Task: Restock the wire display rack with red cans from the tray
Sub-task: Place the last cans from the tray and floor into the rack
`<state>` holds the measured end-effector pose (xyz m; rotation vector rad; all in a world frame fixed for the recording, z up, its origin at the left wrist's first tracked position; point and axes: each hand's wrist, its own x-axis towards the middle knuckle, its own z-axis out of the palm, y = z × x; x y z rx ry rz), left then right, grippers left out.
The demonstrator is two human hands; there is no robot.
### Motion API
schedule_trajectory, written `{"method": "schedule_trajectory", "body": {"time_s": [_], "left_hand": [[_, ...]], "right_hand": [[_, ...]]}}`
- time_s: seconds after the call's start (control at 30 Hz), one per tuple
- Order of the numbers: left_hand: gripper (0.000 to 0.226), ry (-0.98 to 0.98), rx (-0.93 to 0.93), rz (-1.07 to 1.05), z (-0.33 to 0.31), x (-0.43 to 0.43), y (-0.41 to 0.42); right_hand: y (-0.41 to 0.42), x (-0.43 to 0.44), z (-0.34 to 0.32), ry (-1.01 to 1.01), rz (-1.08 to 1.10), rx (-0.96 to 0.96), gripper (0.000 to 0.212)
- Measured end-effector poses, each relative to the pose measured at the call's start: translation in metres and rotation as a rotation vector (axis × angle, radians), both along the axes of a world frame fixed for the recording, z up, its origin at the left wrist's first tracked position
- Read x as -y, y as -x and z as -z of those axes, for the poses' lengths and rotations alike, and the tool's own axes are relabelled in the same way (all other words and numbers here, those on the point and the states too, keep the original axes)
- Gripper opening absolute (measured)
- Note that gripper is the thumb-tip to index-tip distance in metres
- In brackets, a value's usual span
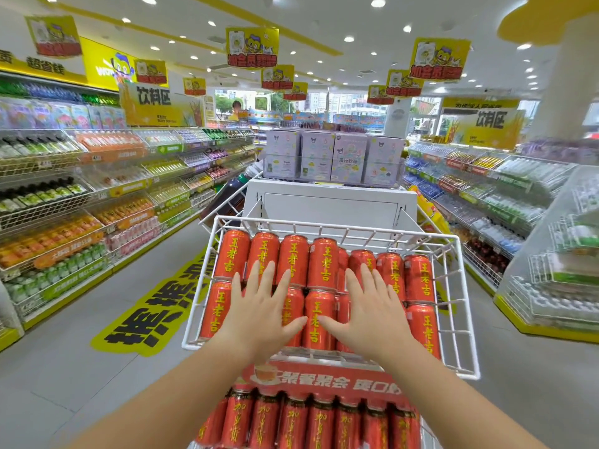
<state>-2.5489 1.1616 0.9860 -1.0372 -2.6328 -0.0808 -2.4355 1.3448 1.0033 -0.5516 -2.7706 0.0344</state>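
Head view. A shop aisle, and I look down on the top tier of a white wire display rack [337,230] standing mid-aisle.

- Red cans [322,264] with yellow characters lie on their sides in this tier, labels up, in two rows packed side by side from the left wall to the right wall.
- Left hand [259,306]: flat, palm down, fingers straight and spread wide, lying over the cans on the left half. It grips nothing.
- Right hand [372,306]: the same, flat and splayed over the cans on the right half, thumb pointing inward at the left thumb. The thumbs are near each other but apart.
- I cannot tell how firmly the palms bear on the cans.
- Below the tier's near edge runs a red label strip [324,379]; under it stands a row of darker-topped red cans [321,422], upright.
- Behind the rack: a white panel [330,205], with pale purple boxes [334,157] stacked on top.
- Drink shelves [64,205] line the left side of the aisle, and more shelves [486,196] line the right.
- A yellow floor sticker [155,306] lies left of the rack.
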Motion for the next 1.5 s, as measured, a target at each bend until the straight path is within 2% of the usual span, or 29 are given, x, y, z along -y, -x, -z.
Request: {"method": "schedule_trajectory", "body": {"time_s": [0.27, 0.47, 0.67, 0.9, 1.3, 1.5], "left_hand": [[0.098, 0.012, 0.011, 0.078, 0.045, 0.011, -0.065], [0.098, 0.076, 0.124, 0.064, 0.087, 0.008, -0.122], [0.098, 0.093, 0.081, 0.019, 0.121, -0.013, -0.179], [0.096, 0.105, 0.152, -0.031, 0.172, -0.053, -0.248], [0.097, 0.299, 0.377, -0.038, 0.335, -0.050, -0.296], [0.099, 0.370, 0.464, 0.003, 0.448, -0.035, -0.286]], "right_hand": [[-0.081, 0.009, 0.039, -0.099, 0.015, 0.056, 0.108], [-0.137, 0.004, 0.074, -0.032, 0.011, 0.082, 0.107], [-0.197, -0.019, 0.107, -0.003, -0.011, 0.138, 0.106], [-0.260, -0.056, 0.171, 0.057, -0.083, 0.228, 0.104], [-0.305, -0.069, 0.349, 0.161, -0.090, 0.526, 0.106], [-0.309, -0.064, 0.458, 0.189, -0.051, 0.606, 0.108]]}}
